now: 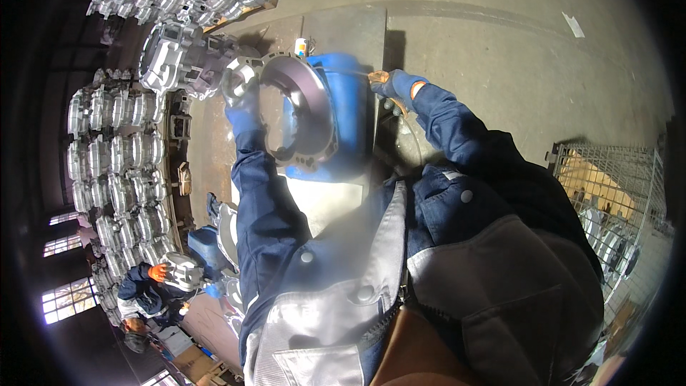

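A ring-shaped metal casting (321,93), with a wide round opening and a flanged edge, leans against a blue plastic container (350,93) on the work surface. At its left rim is my left hand (244,104), in a bluish glove, closed on the casting; motion and glare blur the fingertips. To the right of the container my right hand (391,87), in a dark glove with an orange cuff, is closed. A thin dark line runs from its fingers toward the casting's top edge, but what it holds is too small to name.
Silvery castings (182,61) stand at the left end of the surface, with stacked castings (118,164) beyond. A small white bottle (301,47) is behind the container. At right stands a wire mesh cage (607,193). Another person (146,289) handles a casting at lower left.
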{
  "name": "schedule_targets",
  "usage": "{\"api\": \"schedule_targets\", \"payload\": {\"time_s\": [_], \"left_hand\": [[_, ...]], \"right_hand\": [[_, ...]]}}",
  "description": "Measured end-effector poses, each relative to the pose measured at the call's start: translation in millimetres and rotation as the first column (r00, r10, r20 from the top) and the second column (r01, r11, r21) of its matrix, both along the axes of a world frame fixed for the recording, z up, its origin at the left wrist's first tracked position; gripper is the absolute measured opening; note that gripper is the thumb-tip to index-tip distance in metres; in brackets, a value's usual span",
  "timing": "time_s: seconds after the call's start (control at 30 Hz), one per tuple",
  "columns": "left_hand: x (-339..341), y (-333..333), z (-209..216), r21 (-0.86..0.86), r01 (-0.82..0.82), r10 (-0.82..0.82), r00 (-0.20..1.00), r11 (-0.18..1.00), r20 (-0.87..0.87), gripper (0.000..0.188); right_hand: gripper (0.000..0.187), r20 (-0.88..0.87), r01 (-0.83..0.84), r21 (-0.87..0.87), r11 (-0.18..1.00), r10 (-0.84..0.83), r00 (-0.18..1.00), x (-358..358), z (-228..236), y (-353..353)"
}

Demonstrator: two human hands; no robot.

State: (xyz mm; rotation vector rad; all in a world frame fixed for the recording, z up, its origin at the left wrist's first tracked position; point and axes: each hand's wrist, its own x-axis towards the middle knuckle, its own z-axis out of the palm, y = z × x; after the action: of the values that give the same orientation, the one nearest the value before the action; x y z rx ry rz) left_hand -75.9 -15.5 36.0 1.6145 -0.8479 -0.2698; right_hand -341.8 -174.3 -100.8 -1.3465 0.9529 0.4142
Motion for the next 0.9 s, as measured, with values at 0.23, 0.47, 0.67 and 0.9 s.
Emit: {"api": "schedule_targets", "payload": {"time_s": [0.23,0.47,0.67,0.9], "left_hand": [[-3.1,0.7,1.5,0.003,0.006,-0.006,1.000,1.000,-0.019,0.062],[-12.5,1.8,5.5,-0.010,0.006,-0.006,1.000,1.000,-0.028,0.061],[-6.8,6.4,-4.6,-0.008,0.008,-0.008,0.999,1.000,-0.040,0.060],[24.6,0.2,-20.4,0.062,0.010,-0.044,0.809,0.998,0.587,0.059]], "right_hand": [[0.061,-0.065,-0.112,-0.128,0.985,0.105,0.992,-5.9,-15.5,14.7],[0.056,-0.115,-0.377,-0.318,0.870,0.360,0.926,-36.4,-39.0,47.4],[0.047,0.045,-0.136,-0.345,0.929,0.161,0.986,-83.6,-27.0,86.9],[0.037,0.846,-0.142,-0.123,0.982,0.179,0.502,-129.0,25.5,117.5]]}}
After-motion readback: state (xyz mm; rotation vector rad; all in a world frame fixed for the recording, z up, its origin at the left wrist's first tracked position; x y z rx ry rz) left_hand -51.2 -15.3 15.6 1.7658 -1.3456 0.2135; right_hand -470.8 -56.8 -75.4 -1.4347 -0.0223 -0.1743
